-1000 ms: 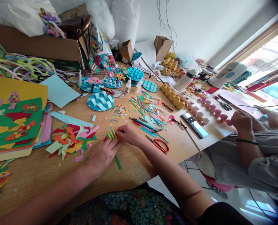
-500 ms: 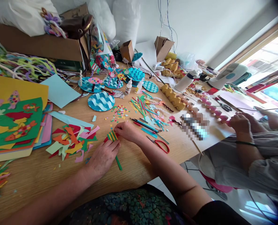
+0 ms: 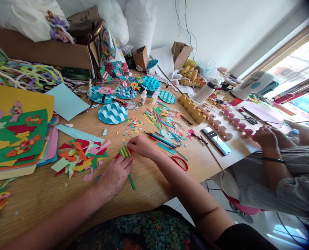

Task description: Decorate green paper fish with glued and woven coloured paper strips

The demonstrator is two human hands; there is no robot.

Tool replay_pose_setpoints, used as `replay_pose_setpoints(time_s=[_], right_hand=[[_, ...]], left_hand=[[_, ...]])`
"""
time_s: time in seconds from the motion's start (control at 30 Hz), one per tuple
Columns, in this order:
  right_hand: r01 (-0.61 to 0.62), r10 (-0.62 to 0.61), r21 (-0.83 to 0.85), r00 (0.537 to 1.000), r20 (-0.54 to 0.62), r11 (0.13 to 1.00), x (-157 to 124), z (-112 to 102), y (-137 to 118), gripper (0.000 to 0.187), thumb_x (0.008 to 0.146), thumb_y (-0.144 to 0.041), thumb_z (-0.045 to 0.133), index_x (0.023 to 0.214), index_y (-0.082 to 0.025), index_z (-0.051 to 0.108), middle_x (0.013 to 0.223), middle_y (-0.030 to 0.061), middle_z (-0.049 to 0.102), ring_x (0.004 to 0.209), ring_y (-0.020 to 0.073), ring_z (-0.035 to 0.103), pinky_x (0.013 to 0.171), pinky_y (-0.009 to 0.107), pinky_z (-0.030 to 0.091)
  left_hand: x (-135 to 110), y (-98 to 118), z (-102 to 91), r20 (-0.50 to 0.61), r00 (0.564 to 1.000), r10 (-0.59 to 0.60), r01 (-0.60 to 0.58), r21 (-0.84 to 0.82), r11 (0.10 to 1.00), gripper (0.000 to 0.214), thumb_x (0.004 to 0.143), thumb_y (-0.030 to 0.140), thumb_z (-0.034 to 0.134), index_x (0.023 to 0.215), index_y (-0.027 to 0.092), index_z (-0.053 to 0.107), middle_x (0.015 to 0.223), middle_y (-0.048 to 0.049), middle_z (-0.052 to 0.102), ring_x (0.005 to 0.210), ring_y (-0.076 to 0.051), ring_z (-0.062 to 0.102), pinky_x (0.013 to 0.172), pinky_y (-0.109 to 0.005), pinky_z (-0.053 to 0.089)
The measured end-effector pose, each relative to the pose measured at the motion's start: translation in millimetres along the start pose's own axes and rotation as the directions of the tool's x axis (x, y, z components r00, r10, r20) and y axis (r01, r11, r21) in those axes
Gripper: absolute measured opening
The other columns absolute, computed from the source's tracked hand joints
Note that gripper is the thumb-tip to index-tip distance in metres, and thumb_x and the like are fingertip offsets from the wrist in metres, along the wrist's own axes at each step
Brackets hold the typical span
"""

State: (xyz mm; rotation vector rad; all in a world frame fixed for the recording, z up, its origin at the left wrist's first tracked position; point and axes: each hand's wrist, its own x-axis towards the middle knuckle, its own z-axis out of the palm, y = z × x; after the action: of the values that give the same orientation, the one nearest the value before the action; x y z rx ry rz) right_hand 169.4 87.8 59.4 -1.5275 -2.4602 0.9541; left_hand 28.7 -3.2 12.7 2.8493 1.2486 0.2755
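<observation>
A small striped paper fish [image 3: 125, 151], green and yellow with red ends, lies on the table between my hands. My left hand [image 3: 118, 172] holds its lower left side against the wood, fingers close together; the thumb is hidden. The curled fingers of my right hand [image 3: 140, 145] are closed at the red right end of the fish, and their tips are partly out of sight. A green paper strip [image 3: 131, 181] sticks out below my left hand. Left of the fish is a heap of coloured paper scraps [image 3: 83, 159].
Beyond my right hand lie pencils [image 3: 161, 139], red-handled scissors [image 3: 180, 163], paper strips [image 3: 156, 118] and glue bottles [image 3: 143, 97]. Blue wavy discs [image 3: 112, 113] stand farther back. At right are a phone [image 3: 216, 141], a wooden stick [image 3: 215, 156] and another person's hands [image 3: 267, 139].
</observation>
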Motion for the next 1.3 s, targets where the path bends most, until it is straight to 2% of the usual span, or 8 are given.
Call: replay_pose_setpoints(time_s=[0.1, 0.27, 0.43, 0.67, 0.87, 1.03, 1.2, 1.3], right_hand=[[-0.006, 0.006, -0.018, 0.999, 0.038, 1.0, 0, 1, -1, 0.023, 0.077, -0.017, 0.047, 0.067, -0.012, 0.068, 0.062, 0.0007, 0.062, 0.053, 0.007, 0.043, 0.049, 0.019, 0.026], [-0.014, 0.013, -0.02, 0.999, -0.047, 1.0, 2, -1, -3, 0.023, 0.078, -0.017, 0.047, 0.075, -0.012, 0.069, 0.064, 0.0008, 0.063, 0.054, 0.0074, 0.045, 0.05, 0.019, 0.027], [-0.01, 0.012, -0.043, 0.998, 0.058, 0.999, 1, -2, -6, 0.023, 0.078, -0.019, 0.049, 0.071, -0.012, 0.07, 0.063, 0.0012, 0.063, 0.053, 0.0073, 0.043, 0.048, 0.019, 0.026], [-0.041, 0.04, -0.012, 0.998, -0.053, 0.999, 2, -5, -8, 0.023, 0.079, -0.018, 0.049, 0.079, -0.012, 0.071, 0.066, 0.0016, 0.064, 0.056, 0.008, 0.046, 0.051, 0.019, 0.028], [-0.019, 0.024, 0.101, 0.998, -0.05, 0.995, -23, -8, 1, 0.023, 0.079, -0.017, 0.048, 0.072, -0.01, 0.069, 0.056, -0.0017, 0.055, 0.053, 0.0059, 0.04, 0.05, 0.019, 0.026], [-0.076, 0.081, 0.343, 0.997, 0.0, 0.936, -33, 0, 10, 0.024, 0.081, -0.025, 0.048, 0.078, -0.012, 0.068, 0.052, -0.0048, 0.048, 0.048, 0.0049, 0.037, 0.047, 0.018, 0.026], [-0.176, 0.124, 0.62, 0.984, 0.127, 0.764, -36, 12, 13, 0.022, 0.08, -0.028, 0.047, 0.075, -0.012, 0.062, 0.049, -0.007, 0.041, 0.042, 0.0047, 0.034, 0.043, 0.018, 0.027], [-0.186, 0.104, 0.639, 0.981, 0.164, 0.747, -39, 17, 13, 0.023, 0.08, -0.029, 0.046, 0.065, -0.014, 0.056, 0.05, -0.0062, 0.043, 0.041, 0.0044, 0.035, 0.042, 0.018, 0.027]], left_hand=[[-1, -1, 2.0, -0.013, 1.0, 0.003, -0.003, -0.031, 1.0, 0.034, 0.084, 0.007, 0.038, 0.113, 0.012, 0.055, 0.115, -0.0107, 0.061, 0.102, -0.023, 0.054, 0.084, -0.037, 0.045], [-1, -2, 3.5, -0.011, 1.0, 0.011, -0.011, 0.007, 1.0, 0.034, 0.084, 0.007, 0.038, 0.113, 0.013, 0.055, 0.115, -0.0097, 0.061, 0.1, -0.022, 0.055, 0.082, -0.037, 0.045], [-2, 0, 2.2, -0.036, 0.999, 0.035, -0.034, 0.045, 0.998, 0.032, 0.083, 0.006, 0.04, 0.111, 0.011, 0.056, 0.114, -0.0091, 0.062, 0.098, -0.023, 0.056, 0.08, -0.036, 0.047], [-3, 0, 5.4, -0.011, 1.0, 0.006, -0.006, 0.006, 1.0, 0.036, 0.084, 0.005, 0.038, 0.114, 0.014, 0.055, 0.119, -0.0095, 0.059, 0.103, -0.022, 0.054, 0.086, -0.039, 0.045], [-3, -5, -15.9, -0.035, 0.998, 0.046, -0.05, -0.117, 0.992, 0.039, 0.08, 0.002, 0.036, 0.11, 0.013, 0.058, 0.116, -0.0097, 0.061, 0.1, -0.02, 0.056, 0.085, -0.035, 0.047], [5, -31, -36.8, -0.084, 0.995, -0.057, 0.033, -0.257, 0.966, 0.043, 0.079, 0.003, 0.029, 0.105, 0.013, 0.062, 0.105, -0.0095, 0.066, 0.099, -0.02, 0.058, 0.088, -0.035, 0.047], [17, -46, -34.2, -0.004, 0.987, -0.162, 0.147, -0.405, 0.902, 0.043, 0.08, 0.007, 0.031, 0.107, 0.019, 0.061, 0.104, -0.0057, 0.067, 0.097, -0.017, 0.059, 0.089, -0.034, 0.046], [21, -43, -26.5, 0.059, 0.988, -0.14, 0.152, -0.398, 0.905, 0.047, 0.075, 0.003, 0.032, 0.11, 0.018, 0.06, 0.105, -0.007, 0.066, 0.099, -0.017, 0.058, 0.087, -0.032, 0.047]])
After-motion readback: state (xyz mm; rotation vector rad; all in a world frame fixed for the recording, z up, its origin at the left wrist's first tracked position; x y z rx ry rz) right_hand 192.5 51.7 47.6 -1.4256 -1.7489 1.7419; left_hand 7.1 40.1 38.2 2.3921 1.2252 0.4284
